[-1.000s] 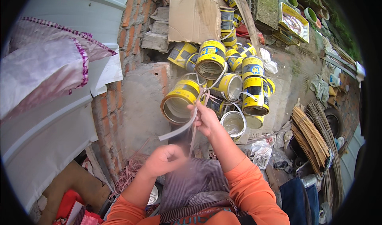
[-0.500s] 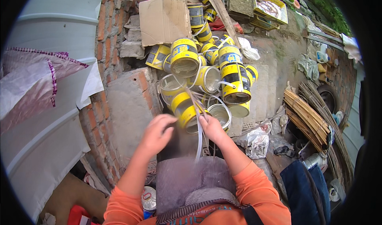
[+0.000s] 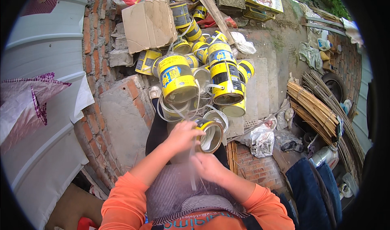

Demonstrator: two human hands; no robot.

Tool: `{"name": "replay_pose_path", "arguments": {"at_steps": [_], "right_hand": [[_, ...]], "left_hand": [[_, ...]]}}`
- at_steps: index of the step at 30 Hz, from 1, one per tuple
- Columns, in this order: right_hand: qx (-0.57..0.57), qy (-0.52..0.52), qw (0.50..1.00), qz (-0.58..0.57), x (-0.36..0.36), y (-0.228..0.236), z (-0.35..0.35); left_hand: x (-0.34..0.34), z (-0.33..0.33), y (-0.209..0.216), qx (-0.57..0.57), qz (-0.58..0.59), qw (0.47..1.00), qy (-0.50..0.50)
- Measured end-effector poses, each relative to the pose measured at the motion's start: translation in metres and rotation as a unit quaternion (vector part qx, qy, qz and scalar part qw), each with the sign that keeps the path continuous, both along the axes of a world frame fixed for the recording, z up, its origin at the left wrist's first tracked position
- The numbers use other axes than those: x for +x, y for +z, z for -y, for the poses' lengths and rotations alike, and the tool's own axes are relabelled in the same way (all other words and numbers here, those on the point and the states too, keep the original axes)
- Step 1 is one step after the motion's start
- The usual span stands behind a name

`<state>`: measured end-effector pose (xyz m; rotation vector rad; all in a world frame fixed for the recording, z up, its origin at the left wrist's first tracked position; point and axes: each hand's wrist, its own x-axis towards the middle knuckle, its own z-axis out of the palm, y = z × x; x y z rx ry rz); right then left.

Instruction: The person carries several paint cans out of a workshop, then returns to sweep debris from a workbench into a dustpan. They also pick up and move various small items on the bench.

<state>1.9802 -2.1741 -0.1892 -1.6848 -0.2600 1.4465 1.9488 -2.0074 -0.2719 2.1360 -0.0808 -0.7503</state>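
A small yellow-and-black paint bucket (image 3: 213,135) is tilted over my lap, its round mouth turned toward me and to the right. My left hand (image 3: 183,137) grips the bucket's left side, fingers bent over its edge. Just below the mouth, my right hand (image 3: 207,167) is closed around a pale strap (image 3: 193,180), which hangs down blurred by motion. Ahead of my hands, a larger yellow bucket (image 3: 177,80) lies on the pile with its bottom toward me. To its right is a stack of yellow-and-black buckets (image 3: 227,81).
A cardboard sheet (image 3: 148,26) and a wooden plank (image 3: 211,12) lie on the pile's far side. At right are a bundle of sticks (image 3: 313,110), crumpled plastic (image 3: 262,142) and dark blue cloth (image 3: 306,185). A brick edge (image 3: 97,136) and pale metal sheeting (image 3: 48,120) run along the left.
The small bucket has come closer to me and turned its mouth outward. My left hand has moved from apart to gripping it. My right hand has come lower, with the strap. The view has shifted.
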Motion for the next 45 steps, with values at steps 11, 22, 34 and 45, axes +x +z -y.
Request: {"name": "replay_pose_path", "arguments": {"at_steps": [11,22,34,45], "right_hand": [[0.147,0.084,0.986,-0.017,0.041,0.075,0.024],[-0.048,-0.038,0.994,-0.093,0.022,0.058,0.040],[0.101,0.086,0.991,0.021,0.001,0.052,0.028],[0.035,0.073,0.993,-0.089,0.020,0.066,0.053]], "left_hand": [[0.024,0.027,0.064,-0.089,0.138,0.984,0.068],[-0.018,0.057,-0.036,-0.023,0.135,0.985,0.106],[-0.025,0.042,-0.085,-0.063,-0.008,0.997,0.035],[-0.051,0.010,-0.041,-0.182,-0.438,0.771,0.425]]}}
